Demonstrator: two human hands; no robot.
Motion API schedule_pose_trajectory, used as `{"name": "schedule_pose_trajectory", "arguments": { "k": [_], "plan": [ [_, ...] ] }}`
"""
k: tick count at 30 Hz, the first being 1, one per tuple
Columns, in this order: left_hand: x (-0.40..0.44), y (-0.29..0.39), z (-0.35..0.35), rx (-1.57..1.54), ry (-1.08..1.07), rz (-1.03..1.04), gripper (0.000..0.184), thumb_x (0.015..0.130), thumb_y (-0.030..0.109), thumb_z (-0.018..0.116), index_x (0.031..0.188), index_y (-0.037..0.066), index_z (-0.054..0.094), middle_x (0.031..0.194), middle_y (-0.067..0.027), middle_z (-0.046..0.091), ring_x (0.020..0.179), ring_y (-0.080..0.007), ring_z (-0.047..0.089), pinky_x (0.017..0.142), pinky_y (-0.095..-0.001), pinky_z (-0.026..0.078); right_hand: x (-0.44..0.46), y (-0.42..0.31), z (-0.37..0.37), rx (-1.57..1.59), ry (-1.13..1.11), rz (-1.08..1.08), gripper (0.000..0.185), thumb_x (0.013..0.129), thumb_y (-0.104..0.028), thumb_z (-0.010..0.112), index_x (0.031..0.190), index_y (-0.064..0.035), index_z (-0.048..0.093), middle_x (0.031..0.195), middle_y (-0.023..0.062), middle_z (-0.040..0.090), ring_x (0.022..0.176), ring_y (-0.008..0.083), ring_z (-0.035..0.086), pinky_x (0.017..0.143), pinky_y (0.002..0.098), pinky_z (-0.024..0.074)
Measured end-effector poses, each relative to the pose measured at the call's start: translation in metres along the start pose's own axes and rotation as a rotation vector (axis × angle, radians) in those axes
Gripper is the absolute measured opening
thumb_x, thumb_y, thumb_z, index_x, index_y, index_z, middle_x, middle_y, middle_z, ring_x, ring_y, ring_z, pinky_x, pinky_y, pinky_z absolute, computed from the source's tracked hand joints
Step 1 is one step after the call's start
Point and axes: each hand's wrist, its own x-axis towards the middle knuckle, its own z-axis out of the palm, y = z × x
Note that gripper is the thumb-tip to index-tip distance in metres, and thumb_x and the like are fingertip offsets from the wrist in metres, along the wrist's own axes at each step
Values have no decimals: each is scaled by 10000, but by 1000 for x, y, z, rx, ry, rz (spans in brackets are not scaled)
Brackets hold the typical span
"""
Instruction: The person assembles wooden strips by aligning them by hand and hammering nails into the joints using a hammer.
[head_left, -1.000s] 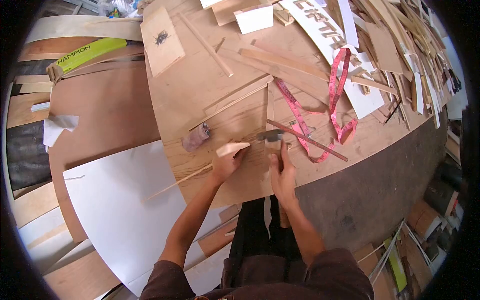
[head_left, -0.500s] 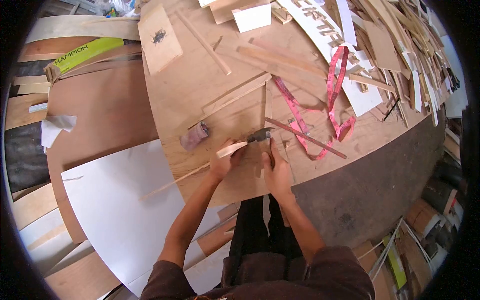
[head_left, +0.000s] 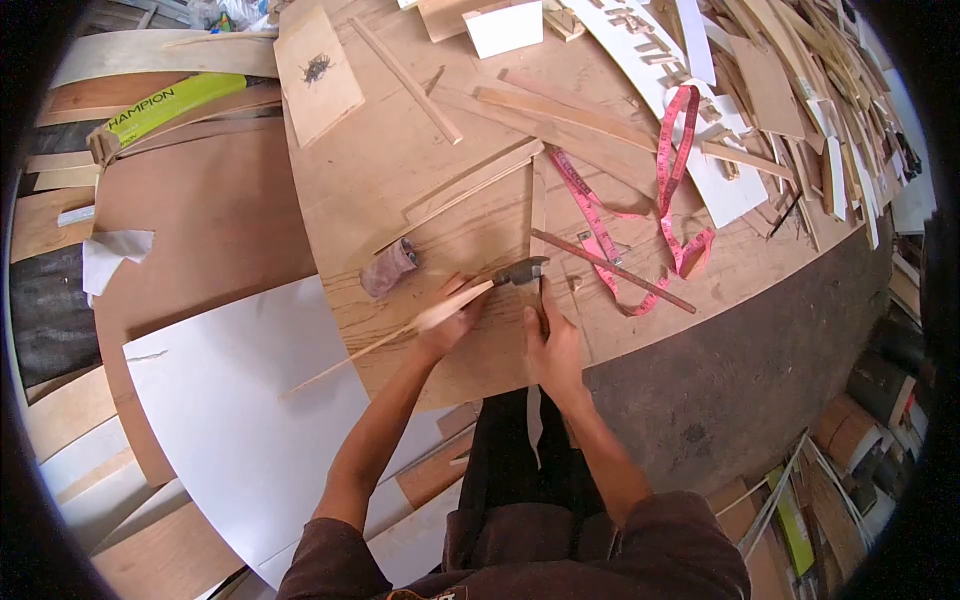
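My left hand (head_left: 452, 318) is closed round the pale wooden handle of a hammer (head_left: 463, 302). The dark hammer head (head_left: 520, 271) lies just above my right hand's fingertips. My right hand (head_left: 555, 350) is closed on a slim dark-handled tool (head_left: 544, 305), mostly hidden by the fingers and the hammer head. A thin wooden strip (head_left: 345, 365) runs from beneath my left hand over the table edge. Left of the hammer lies a dusty pinkish cylinder (head_left: 388, 268). A reddish-brown stick (head_left: 615, 270) lies to the right, crossing a pink tape measure (head_left: 605, 240).
The plywood table (head_left: 480, 370) carries wooden strips (head_left: 565, 118) and a board with a heap of small dark nails (head_left: 316, 68). A white panel (head_left: 725, 195) with cut wooden pieces lies at the back right, beside stacked offcuts (head_left: 770, 90). A white sheet (head_left: 240, 420) is at left.
The hammer's handle and head have shifted slightly and the handle is blurred by motion. Both hands stay at nearly the same place.
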Motion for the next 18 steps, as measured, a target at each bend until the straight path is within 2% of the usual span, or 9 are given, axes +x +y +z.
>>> {"name": "schedule_pose_trajectory", "arguments": {
  "k": [1,3,7,9,10,11,13,17,18],
  "plan": [
    [2,1,-1,0,27,47,200,874,81,706,1071,47,708,1014,-115,677,861,-289,645,733,-369,530,1,-5,-3,-39,-156,62,524,1013,-112,523,1488,51,373,1184,347,623,1063,386,679,868,411,517],
    [4,0,-2,7,27,20,204,870,73,704,1073,46,709,1016,-112,679,854,-291,647,726,-370,532,3,1,2,30,-94,-1,519,1017,-107,511,1491,50,367,1170,338,633,1053,380,681,879,408,515],
    [0,1,-3,-29,6,-4,203,871,57,693,1073,49,708,1019,-109,681,830,-295,655,705,-370,535,-4,19,13,113,211,-83,524,1005,-133,548,1469,60,401,1031,339,659,983,385,699,841,405,528],
    [0,2,-2,-17,29,25,199,874,54,687,1073,49,708,1015,-107,679,828,-295,655,706,-369,536,6,19,3,26,-68,-140,560,999,-120,551,1497,52,361,1143,361,628,1051,407,676,869,403,520],
    [3,-2,-2,4,53,61,196,878,51,680,1072,48,708,1010,-105,677,825,-295,655,707,-367,536,11,-2,-12,-15,-169,38,605,988,-96,555,1524,43,309,1232,377,588,1089,445,653,875,414,515],
    [4,-4,-2,5,59,64,196,878,51,680,1072,48,708,1010,-105,677,825,-295,655,707,-367,536,16,-11,-15,-16,-168,32,605,988,-96,555,1524,43,309,1232,377,588,1089,445,653,875,414,515],
    [-3,-5,0,42,-1,-1,196,875,71,692,1070,52,708,983,-104,679,822,-293,650,701,-363,534,18,-16,-20,20,76,-247,619,970,-81,577,1523,34,321,1247,363,589,1069,467,648,859,430,520],
    [0,-4,3,51,81,56,197,873,99,709,1066,61,711,960,-114,680,795,-295,644,693,-369,532,39,-21,-26,-201,187,-328,603,942,-52,603,1505,-18,390,1143,282,628,971,440,649,828,465,523],
    [-2,-6,5,32,69,-6,190,876,112,713,1059,62,711,956,-119,681,783,-296,648,689,-373,532,46,-18,-27,-271,196,-307,573,932,-63,621,1478,-59,446,1094,245,626,948,412,641,817,475,516]
  ]
}}
